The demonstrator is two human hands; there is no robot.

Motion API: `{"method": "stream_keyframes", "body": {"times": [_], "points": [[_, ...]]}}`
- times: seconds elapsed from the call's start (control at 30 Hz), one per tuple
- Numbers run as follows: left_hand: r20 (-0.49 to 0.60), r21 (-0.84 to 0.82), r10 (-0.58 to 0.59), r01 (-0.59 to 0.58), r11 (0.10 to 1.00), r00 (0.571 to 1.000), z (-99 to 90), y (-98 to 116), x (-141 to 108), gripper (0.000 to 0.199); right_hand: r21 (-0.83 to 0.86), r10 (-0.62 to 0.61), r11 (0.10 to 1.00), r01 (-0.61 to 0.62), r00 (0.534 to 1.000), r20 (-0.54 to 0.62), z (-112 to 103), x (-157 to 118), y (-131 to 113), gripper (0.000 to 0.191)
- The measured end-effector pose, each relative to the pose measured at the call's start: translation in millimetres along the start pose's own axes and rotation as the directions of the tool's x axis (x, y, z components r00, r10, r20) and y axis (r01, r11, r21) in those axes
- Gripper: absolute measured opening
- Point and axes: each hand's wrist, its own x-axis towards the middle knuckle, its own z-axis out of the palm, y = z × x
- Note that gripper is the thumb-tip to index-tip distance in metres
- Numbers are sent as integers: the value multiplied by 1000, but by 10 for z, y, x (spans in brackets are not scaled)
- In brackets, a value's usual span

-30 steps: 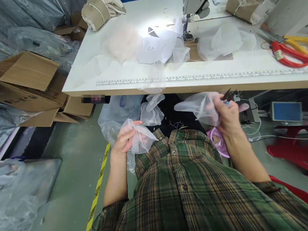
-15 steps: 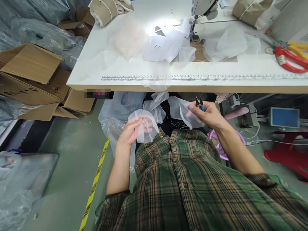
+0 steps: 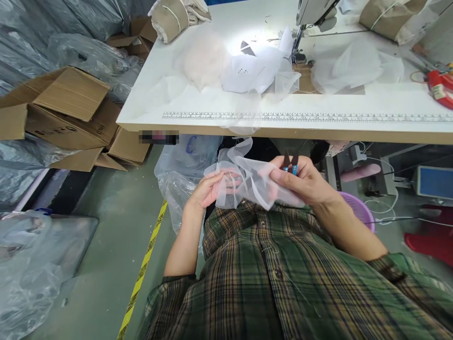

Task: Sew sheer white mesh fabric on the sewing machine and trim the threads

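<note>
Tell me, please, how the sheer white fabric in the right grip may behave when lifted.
The sheer white fabric is probably floppy, since it bends into loose folds. It looks light, being thin and nearly see-through.

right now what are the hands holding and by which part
Left hand holds sheer white fabric; right hand holds sheer fabric too, exact parts unclear, plus snips by their blue handles.

Sheer white fabric [image 3: 260, 182] hangs in loose, creased folds, with dark-bladed, blue-handled snips [image 3: 294, 169] tilted forward, blades parted, near its right end.
</note>
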Motion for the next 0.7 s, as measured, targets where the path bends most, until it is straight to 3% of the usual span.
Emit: {"method": "stream_keyframes", "body": {"times": [0.07,0.17,0.3,0.37,0.43,0.5,0.57,0.63,0.7], "points": [[36,-4,-2,2,1000,999,52,-25,29,28,71,-42,997,42,999,10,135,45,-13,33],[81,-15,-52,53,998,995,143,-43,48,36,6,-9,1000,10,997,-82,228,130,129,37],[73,-65,-120,125,990,990,176,-30,14,74,-136,86,984,-110,981,-172,220,174,447,41],[60,-89,-61,66,994,996,139,-32,-28,98,-159,88,979,-124,972,-218,213,155,581,41],[59,-83,24,-19,996,998,89,-50,-78,111,-200,75,972,-126,967,-244,209,129,684,40],[54,-14,74,-73,997,996,49,-83,-115,101,-325,10,941,-93,969,-249,191,119,752,38],[17,111,63,-65,992,998,34,-125,-120,77,-521,-151,854,-17,948,-279,148,143,786,31],[-39,244,26,-16,970,999,43,-161,-95,58,-667,-344,743,58,888,-307,87,210,785,23],[-87,372,21,12,928,996,58,-175,-64,47,-706,-448,700,107,836,-318,24,315,763,23]]}}
